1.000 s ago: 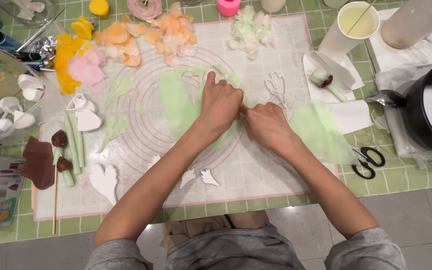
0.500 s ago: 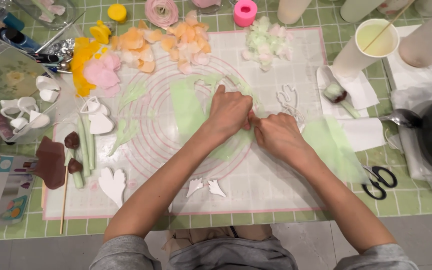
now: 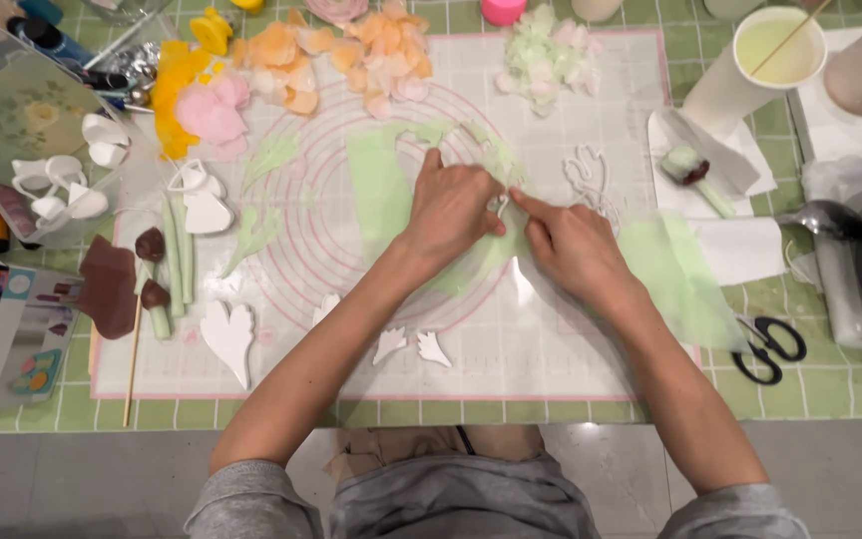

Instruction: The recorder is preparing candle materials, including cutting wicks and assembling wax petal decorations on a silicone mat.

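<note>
Green sheet (image 3: pixel 383 190) lies on the mat (image 3: pixel 571 339); left hand (image 3: pixel 451 205) and right hand (image 3: pixel 571 245), fingers curled together, press it.

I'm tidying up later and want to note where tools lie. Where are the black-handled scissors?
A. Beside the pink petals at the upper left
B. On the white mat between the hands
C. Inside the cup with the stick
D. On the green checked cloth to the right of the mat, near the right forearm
D: the black-handled scissors lie on the green checked cloth, just off the mat's right edge, apart from both hands.
</note>
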